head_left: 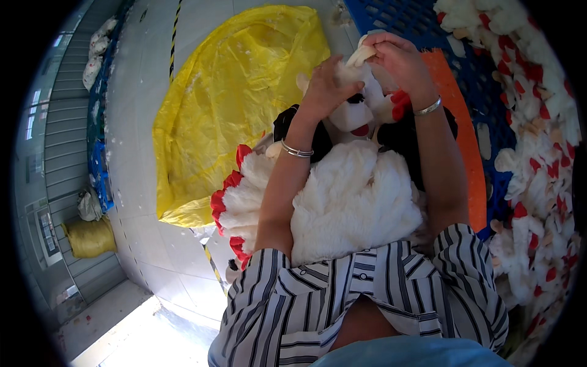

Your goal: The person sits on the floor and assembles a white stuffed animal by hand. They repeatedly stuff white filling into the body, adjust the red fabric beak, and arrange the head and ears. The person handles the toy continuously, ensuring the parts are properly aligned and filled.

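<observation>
A white plush toy piece [351, 116] with a black eye patch and a red mouth hangs in front of me, beyond my lap. My left hand [326, 88] grips its furry upper edge, with the fingers curled round the white plush. Raised a little higher, my right hand [396, 58] pinches a cream fabric strip [361, 55] at the top of the toy. The fingertips are partly hidden by the fabric. A fluffy white plush body [358, 196] lies on my lap, between my forearms. Red-tipped white plush pieces [235, 199] lie beside my left forearm.
A large yellow plastic sack [214, 116] spreads over the tiled floor at left. An orange sheet [468, 147] and a blue slatted pallet [495, 122] are at right. Beyond them lies a long heap of white and red plush pieces [538, 183]. A yellow bundle [90, 237] stands far left.
</observation>
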### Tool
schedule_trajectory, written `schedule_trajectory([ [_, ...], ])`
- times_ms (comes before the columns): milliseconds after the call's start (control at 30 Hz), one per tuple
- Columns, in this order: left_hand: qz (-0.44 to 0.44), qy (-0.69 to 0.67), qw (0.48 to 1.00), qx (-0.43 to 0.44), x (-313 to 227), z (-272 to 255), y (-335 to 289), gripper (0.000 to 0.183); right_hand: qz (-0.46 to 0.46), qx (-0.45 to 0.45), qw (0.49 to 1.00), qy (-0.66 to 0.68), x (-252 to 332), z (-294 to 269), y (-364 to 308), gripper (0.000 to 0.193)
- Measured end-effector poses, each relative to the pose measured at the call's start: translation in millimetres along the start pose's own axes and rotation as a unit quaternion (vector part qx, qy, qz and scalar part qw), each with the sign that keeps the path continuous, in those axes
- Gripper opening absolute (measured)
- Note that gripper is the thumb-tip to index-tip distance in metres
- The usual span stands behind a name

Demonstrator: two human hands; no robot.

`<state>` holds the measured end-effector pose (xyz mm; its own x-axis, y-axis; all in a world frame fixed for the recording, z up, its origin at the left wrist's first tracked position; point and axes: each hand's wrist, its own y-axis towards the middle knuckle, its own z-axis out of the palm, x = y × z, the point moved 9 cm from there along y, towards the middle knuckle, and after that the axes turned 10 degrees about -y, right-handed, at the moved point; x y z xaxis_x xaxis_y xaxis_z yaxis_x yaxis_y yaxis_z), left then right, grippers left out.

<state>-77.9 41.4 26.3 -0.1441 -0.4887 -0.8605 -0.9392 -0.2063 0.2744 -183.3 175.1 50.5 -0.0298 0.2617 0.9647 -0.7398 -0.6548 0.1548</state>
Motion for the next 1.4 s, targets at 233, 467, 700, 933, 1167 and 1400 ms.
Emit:
schedule_trajectory([
  [233,-0.202,-0.187,0.961,-0.012,32.7,2.6,-3.1,0.034,-0.092,-0.073,0.975,-0.187,27.3,-8.3,-3.2,0.024],
  [467,-0.302,-0.182,0.933,-0.07,57.7,-14.7,-9.0,0.058,-0.068,0.099,0.918,-0.378,-2.8,60.1,-14.3,0.023],
  [700,-0.302,-0.234,0.918,-0.102,67.4,-17.4,-11.8,0.058,-0.087,0.09,0.912,-0.392,-15.7,73.8,-12.5,0.016],
  [933,-0.22,-0.361,0.902,0.088,17.6,7.6,-7.0,0.043,-0.126,-0.099,0.873,-0.46,8.5,17.4,-4.2,0.016],
  [1167,-0.269,-0.394,0.878,-0.047,58.9,-5.0,-6.2,0.04,-0.12,-0.108,0.905,-0.393,17.3,28.7,-10.3,0.022],
  [1400,-0.272,-0.485,0.829,-0.054,45.2,-4.5,-9.6,0.041,-0.041,0.066,0.889,-0.451,-22.7,75.7,-10.9,0.036],
])
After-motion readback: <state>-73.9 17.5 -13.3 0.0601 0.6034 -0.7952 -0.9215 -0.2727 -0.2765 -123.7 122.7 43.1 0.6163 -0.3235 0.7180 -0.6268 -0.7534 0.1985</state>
